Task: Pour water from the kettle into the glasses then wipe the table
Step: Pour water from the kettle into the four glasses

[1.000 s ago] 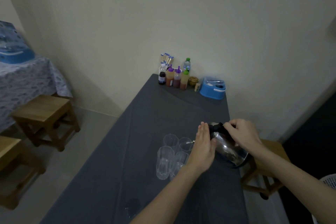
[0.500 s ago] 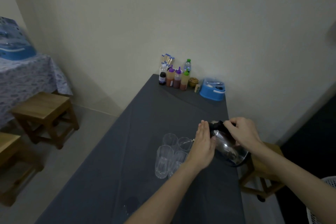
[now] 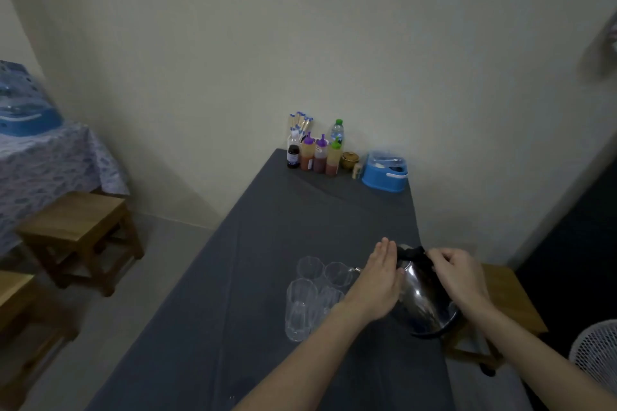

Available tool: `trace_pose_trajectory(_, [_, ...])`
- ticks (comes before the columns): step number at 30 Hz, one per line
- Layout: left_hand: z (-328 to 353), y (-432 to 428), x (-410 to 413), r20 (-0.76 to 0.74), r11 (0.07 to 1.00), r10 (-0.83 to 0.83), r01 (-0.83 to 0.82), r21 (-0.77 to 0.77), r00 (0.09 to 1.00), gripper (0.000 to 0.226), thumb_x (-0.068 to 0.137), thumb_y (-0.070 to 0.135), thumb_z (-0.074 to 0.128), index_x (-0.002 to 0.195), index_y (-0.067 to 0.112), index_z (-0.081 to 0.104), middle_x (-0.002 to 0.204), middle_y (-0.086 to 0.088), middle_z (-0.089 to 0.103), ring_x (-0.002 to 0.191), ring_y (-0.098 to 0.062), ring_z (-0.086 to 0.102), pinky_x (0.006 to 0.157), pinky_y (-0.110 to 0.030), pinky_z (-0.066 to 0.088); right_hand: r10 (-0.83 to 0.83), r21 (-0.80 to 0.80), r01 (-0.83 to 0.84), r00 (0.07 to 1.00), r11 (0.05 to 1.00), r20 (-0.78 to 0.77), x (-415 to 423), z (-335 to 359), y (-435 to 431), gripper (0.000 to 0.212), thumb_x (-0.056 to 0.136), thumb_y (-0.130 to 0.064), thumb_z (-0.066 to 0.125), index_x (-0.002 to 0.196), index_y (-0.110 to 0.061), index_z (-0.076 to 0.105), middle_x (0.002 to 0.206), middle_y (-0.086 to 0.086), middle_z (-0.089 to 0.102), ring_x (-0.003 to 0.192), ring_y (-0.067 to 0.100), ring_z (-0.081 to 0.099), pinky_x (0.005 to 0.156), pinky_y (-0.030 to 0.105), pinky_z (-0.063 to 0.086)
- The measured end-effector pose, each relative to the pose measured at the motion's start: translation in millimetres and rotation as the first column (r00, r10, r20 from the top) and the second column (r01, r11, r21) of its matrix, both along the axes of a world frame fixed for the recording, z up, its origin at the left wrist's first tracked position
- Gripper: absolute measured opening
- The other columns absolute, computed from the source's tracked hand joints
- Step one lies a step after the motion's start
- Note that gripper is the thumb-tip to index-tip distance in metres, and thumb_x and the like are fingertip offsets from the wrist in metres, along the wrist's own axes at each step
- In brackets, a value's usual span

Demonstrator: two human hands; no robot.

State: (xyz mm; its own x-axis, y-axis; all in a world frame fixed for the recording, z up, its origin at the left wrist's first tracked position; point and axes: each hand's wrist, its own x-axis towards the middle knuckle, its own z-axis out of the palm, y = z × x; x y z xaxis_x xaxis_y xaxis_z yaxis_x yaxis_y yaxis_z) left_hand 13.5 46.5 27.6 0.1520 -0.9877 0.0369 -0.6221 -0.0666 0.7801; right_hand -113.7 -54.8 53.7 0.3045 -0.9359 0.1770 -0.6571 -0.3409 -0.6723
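Kettle (image 3: pixel 422 304) tipped and we're pouring: our right hand (image 3: pixel 457 277) is wrapped around the black handle at the top, while our left hand (image 3: pixel 380 280) lies flat, fingers straight, against the steel side to steady it. It hangs just above the dark tablecloth (image 3: pixel 267 243) near the right edge, right beside the cluster of four clear glasses (image 3: pixel 317 294). Its long axis runs tilted, base down toward us on the right, lid end up and away, with the spout (image 3: pixel 355 269) pointing left at the far-right glass (image 3: pixel 337 274). Whether water is flowing, we can't tell; the light is too dim. To do this well, we judge we should keep the spout lip over that rim, tilt slowly from the handle wrist, and let the left palm only brace. The glasses stand close together, so a wandering stream would splash between them. Wiping has yet to begin.
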Motion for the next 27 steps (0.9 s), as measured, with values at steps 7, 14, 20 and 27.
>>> trace_pose_trajectory(7, [-1, -7, 1, 0.147, 0.996, -0.076, 0.081, -0.028, 0.986, 0.106, 0.068, 0.067, -0.009, 0.150, 0.001, 0.003, 0.160, -0.015, -0.001, 0.148, -0.024, -0.003, 0.114, -0.023, -0.005, -0.113, 0.104, 0.096, 0.980, 0.990, 0.165, -11, -24, 0, 0.040, 0.089, -0.025, 0.056, 0.063, 0.004, 0.064, 0.058, 0.018, 0.064, 0.060, 0.034, 0.063, 0.053, 0.033, 0.043])
trace_pose_trajectory(14, [14, -6, 17, 0.176, 0.995, -0.028, 0.044, -0.087, 0.984, 0.102, 0.070, 0.063, -0.008, 0.150, 0.002, 0.004, 0.160, -0.015, -0.001, 0.148, -0.023, -0.003, 0.114, -0.023, -0.006, -0.075, 0.075, 0.059, 0.972, 0.995, 0.222, 9, -10, 0, 0.039, 0.090, -0.024, 0.057, 0.066, 0.005, 0.065, 0.065, 0.024, 0.066, 0.058, 0.031, 0.061, 0.052, 0.029, 0.037])
trace_pose_trajectory(20, [18, 1, 33, 0.114, 0.996, 0.041, -0.031, -0.086, 0.993, 0.074, 0.094, 0.050, 0.008, 0.151, 0.003, 0.002, 0.160, -0.013, -0.005, 0.148, -0.021, -0.007, 0.116, -0.024, -0.006, 0.035, 0.027, -0.040, 0.988, 0.999, 0.148, 35, 17, 5, 0.045, 0.090, -0.022, 0.058, 0.047, -0.014, 0.049, 0.044, 0.000, 0.047, 0.049, 0.019, 0.047, 0.050, 0.030, 0.030])
trace_pose_trajectory(27, [5, 11, 45, -0.034, 0.978, 0.149, -0.152, -0.142, 0.988, 0.058, 0.104, 0.024, 0.024, 0.151, 0.007, -0.005, 0.161, -0.006, -0.009, 0.146, -0.012, -0.011, 0.117, -0.023, -0.006, 0.179, -0.050, -0.181, 0.983, 0.982, -0.029, 61, 40, 10, 0.037, 0.091, -0.025, 0.057, 0.056, -0.017, 0.064, 0.054, -0.004, 0.060, 0.057, 0.011, 0.057, 0.052, 0.026, 0.035])
